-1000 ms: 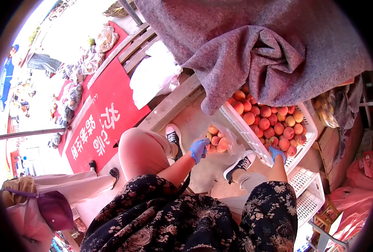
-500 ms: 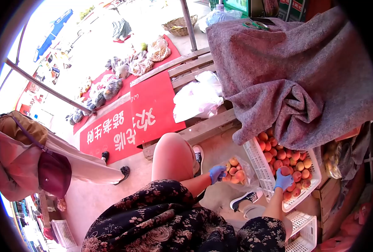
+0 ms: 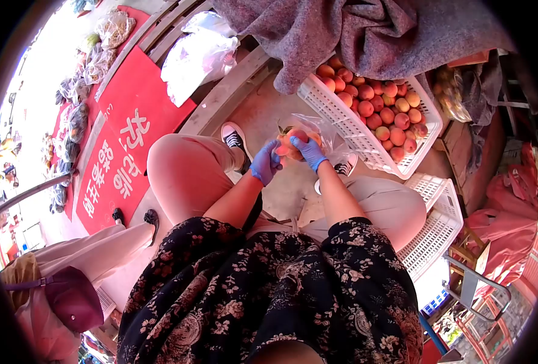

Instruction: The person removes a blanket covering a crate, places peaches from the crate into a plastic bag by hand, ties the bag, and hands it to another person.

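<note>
Both my hands wear blue gloves and meet above the floor between my knees. My left hand (image 3: 265,164) is closed at the near left side of a clear plastic bag (image 3: 329,138), gripping its edge. Fingers of my right hand (image 3: 309,152) are wrapped over a peach (image 3: 298,134) at the bag's mouth. More peaches show through the plastic, partly covered by my hands. Beyond them, to the right, a white plastic crate (image 3: 375,159) holds many loose red and yellow peaches (image 3: 387,114).
A grey-purple blanket (image 3: 317,36) hangs over the crate's far edge. Another white crate (image 3: 429,224) stands by my right knee. White plastic bags (image 3: 199,57) lie on wooden slats beside a red banner (image 3: 129,121). A person with a purple bag (image 3: 78,297) stands at left.
My right hand has moved left from the crate to the bag with a peach. My left hand has come to the bag's near side. The view has tilted down and turned right.
</note>
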The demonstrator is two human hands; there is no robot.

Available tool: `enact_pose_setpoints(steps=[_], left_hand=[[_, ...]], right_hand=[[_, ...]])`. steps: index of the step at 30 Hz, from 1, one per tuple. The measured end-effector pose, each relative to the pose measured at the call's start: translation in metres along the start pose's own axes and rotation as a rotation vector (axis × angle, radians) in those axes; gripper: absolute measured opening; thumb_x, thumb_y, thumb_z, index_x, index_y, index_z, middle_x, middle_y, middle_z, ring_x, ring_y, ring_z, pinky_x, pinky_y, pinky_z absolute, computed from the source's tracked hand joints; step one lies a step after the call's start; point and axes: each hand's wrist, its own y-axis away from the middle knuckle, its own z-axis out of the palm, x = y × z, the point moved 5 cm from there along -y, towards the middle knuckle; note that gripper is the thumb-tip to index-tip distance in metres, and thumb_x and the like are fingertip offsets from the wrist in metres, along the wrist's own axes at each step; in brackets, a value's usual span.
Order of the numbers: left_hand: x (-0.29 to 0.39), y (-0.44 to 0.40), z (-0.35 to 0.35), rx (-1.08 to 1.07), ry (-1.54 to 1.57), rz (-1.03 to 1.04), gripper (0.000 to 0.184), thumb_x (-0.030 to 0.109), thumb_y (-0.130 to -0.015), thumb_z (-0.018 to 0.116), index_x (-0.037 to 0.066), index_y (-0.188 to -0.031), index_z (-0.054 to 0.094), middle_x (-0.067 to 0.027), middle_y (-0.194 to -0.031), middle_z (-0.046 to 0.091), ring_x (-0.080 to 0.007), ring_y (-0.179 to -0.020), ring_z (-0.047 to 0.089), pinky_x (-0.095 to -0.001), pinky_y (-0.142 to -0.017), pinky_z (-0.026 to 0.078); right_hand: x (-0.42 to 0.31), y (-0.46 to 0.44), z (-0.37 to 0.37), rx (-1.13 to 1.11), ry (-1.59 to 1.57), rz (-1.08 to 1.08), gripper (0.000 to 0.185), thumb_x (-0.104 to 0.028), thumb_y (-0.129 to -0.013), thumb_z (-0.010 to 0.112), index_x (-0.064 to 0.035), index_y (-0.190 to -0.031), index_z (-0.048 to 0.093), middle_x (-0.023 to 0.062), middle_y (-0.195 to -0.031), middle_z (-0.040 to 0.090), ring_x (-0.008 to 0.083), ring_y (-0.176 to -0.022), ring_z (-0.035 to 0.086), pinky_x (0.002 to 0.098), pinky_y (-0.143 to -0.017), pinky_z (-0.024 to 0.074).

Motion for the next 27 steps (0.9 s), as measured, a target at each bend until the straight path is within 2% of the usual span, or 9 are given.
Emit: enact_pose_setpoints(steps=[3, 6, 7, 10, 13, 18, 21, 24, 27], left_hand=[[0.006, 0.002, 0.006, -0.008, -0.025, -0.006, 0.016, 0.029, -0.085, 0.049, 0.016, -0.089, 0.057, 0.0050, -0.051, 0.042, -0.0079, -0.045, 0.039, -0.0241, -0.048, 0.033], [0.012, 0.001, 0.013, 0.023, -0.085, -0.022, 0.015, 0.028, -0.084, 0.050, 0.015, -0.088, 0.058, 0.0054, -0.049, 0.036, -0.0088, -0.044, 0.033, -0.0239, -0.048, 0.031], [0.013, 0.001, 0.016, 0.042, -0.105, -0.027, 0.014, 0.027, -0.084, 0.051, 0.015, -0.088, 0.058, 0.0055, -0.049, 0.034, -0.0092, -0.043, 0.031, -0.0238, -0.048, 0.031], [0.024, -0.002, 0.023, 0.084, -0.054, -0.016, 0.014, 0.025, -0.083, 0.053, 0.015, -0.090, 0.059, 0.0056, -0.047, 0.031, -0.0095, -0.042, 0.029, -0.0237, -0.048, 0.030], [0.033, -0.011, 0.024, 0.066, -0.036, 0.007, 0.021, 0.032, -0.078, 0.060, 0.015, -0.068, 0.052, 0.0038, -0.045, 0.031, -0.0101, -0.041, 0.029, -0.0253, -0.046, 0.028], [0.038, -0.019, 0.024, 0.075, -0.028, 0.005, 0.020, 0.032, -0.077, 0.061, 0.016, -0.069, 0.052, 0.0043, -0.045, 0.030, -0.0092, -0.041, 0.028, -0.0248, -0.046, 0.028], [0.040, -0.025, 0.021, 0.059, -0.046, 0.006, 0.017, 0.031, -0.078, 0.059, 0.016, -0.075, 0.053, 0.0050, -0.045, 0.030, -0.0086, -0.041, 0.027, -0.0239, -0.044, 0.026], [0.042, -0.019, 0.027, 0.059, -0.069, 0.016, 0.014, 0.027, -0.080, 0.055, 0.014, -0.086, 0.055, 0.0061, -0.047, 0.030, -0.0073, -0.040, 0.026, -0.0226, -0.043, 0.023], [0.042, -0.016, 0.025, 0.101, -0.063, 0.032, 0.024, 0.021, -0.080, 0.049, 0.012, -0.102, 0.054, 0.0074, -0.050, 0.032, -0.0057, -0.040, 0.025, -0.0215, -0.042, 0.021]], right_hand=[[0.056, -0.037, 0.002, 0.319, 0.551, 0.057, 0.073, -0.053, -0.057, 0.070, 0.0010, -0.103, 0.057, 0.0155, -0.097, 0.060, 0.0215, -0.089, 0.058, 0.0290, -0.079, 0.0461], [0.081, -0.052, -0.002, 0.451, 0.484, 0.507, 0.083, -0.056, -0.051, 0.071, 0.0024, -0.107, 0.055, 0.0179, -0.103, 0.059, 0.0234, -0.095, 0.058, 0.0309, -0.081, 0.0455], [0.082, -0.055, -0.005, 0.457, 0.472, 0.584, 0.081, -0.055, -0.052, 0.071, 0.0018, -0.107, 0.055, 0.0176, -0.104, 0.058, 0.0234, -0.096, 0.057, 0.0309, -0.082, 0.0453], [0.082, -0.068, -0.012, 0.389, 0.508, 0.615, 0.077, -0.052, -0.054, 0.069, -0.0001, -0.108, 0.055, 0.0167, -0.106, 0.058, 0.0233, -0.099, 0.056, 0.0309, -0.083, 0.0446], [0.082, -0.073, -0.012, 0.337, 0.616, 0.572, 0.073, -0.050, -0.056, 0.068, -0.0019, -0.109, 0.054, 0.0157, -0.109, 0.057, 0.0232, -0.102, 0.055, 0.0309, -0.085, 0.0440], [0.053, -0.059, -0.005, 0.182, 0.986, 0.461, 0.055, -0.039, -0.064, 0.063, -0.0099, -0.110, 0.056, 0.0139, -0.108, 0.058, 0.0235, -0.103, 0.054, 0.0311, -0.082, 0.0453], [0.015, -0.055, 0.001, 0.036, 1.204, 0.283, 0.056, -0.028, -0.068, 0.060, -0.0147, -0.122, 0.046, 0.0129, -0.107, 0.058, 0.0249, -0.099, 0.056, 0.0331, -0.077, 0.0470], [-0.010, -0.066, -0.024, 0.252, 0.761, 0.179, 0.069, -0.017, -0.069, 0.060, -0.0168, -0.132, 0.031, 0.0135, -0.095, 0.060, 0.0249, -0.091, 0.058, 0.0351, -0.075, 0.0476], [-0.033, -0.081, -0.061, 0.427, 0.447, -0.131, 0.077, -0.007, -0.073, 0.057, -0.0188, -0.137, 0.016, 0.0127, -0.092, 0.056, 0.0253, -0.085, 0.057, 0.0353, -0.075, 0.0485]])
